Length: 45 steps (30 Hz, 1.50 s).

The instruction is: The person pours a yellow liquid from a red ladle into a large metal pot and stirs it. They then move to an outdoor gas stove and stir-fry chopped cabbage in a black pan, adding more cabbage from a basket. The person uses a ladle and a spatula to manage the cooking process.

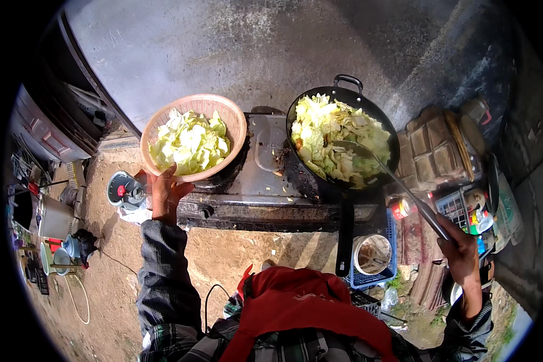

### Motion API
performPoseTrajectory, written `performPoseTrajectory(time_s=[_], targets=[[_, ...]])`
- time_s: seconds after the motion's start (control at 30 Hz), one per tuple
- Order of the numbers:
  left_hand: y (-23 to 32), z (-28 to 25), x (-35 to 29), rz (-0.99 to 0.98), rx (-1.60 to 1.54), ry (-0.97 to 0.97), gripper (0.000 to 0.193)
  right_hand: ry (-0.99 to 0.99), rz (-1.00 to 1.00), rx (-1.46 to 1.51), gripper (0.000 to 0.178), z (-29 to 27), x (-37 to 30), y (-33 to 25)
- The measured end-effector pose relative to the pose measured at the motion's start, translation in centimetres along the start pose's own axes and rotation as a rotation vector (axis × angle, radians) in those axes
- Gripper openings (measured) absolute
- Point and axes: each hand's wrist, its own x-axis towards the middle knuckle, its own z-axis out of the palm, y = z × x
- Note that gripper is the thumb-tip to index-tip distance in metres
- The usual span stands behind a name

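Note:
My left hand (165, 196) grips the near rim of a pinkish plastic basket (239, 120), which holds torn pale-green cabbage leaves (190, 145). The basket is over the left side of a two-burner gas stove (247, 196). On the right side of the stove sits a black wok (386, 123), its long handle pointing toward me. More cut cabbage (320, 130) fills much of it. My right hand (461, 256) is closed round the handle of a long metal spatula (411, 196), whose head rests among the cabbage in the wok.
A grey gas cylinder (125, 190) stands left of the stove. Below the wok's handle, a white tub (372, 253) sits in a blue crate (392, 232). Stacked bricks (431, 142) and a basket of seasoning containers (455, 208) are at right. A grey wall (253, 48) rises behind the stove.

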Motion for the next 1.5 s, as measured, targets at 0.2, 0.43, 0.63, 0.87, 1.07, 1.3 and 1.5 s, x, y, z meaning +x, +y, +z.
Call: performPoseTrajectory(time_s=[0.2, 0.43, 0.63, 0.87, 1.07, 1.3, 1.5], targets=[[-1.8, -3.0, 1.9, 0.083, -0.017, 0.039, 0.045, -0.183, 0.006, -0.105, 0.045, 3.9, 2.4, -1.3], [-2.5, -5.7, 3.3, 0.061, -0.185, -0.297, 0.050, 0.038, -0.152, -0.587, 0.050, 9.0, 5.5, 2.9], [-2.0, -7.1, 3.4, -0.192, -0.205, -0.154, 0.053, 0.073, -0.225, -0.437, 0.047, 6.1, 5.5, 4.9], [1.5, -4.9, -2.8, -0.116, -0.119, -0.061, 0.056, 0.093, -0.146, -0.277, 0.045, -1.0, 1.4, 4.4], [3.9, 0.2, -5.8, -0.173, -0.134, -0.111, 0.058, 0.087, -0.189, -0.461, 0.046, 1.8, 4.4, 9.3], [4.3, 4.1, -9.4, -0.105, -0.145, -0.190, 0.059, 0.189, -0.161, -0.078, 0.046, -1.4, 2.6, 8.9], [4.0, 6.7, -9.8, -0.093, -0.085, -0.240, 0.067, 0.345, -0.272, -0.299, 0.053, 7.0, 7.9, 12.1]])
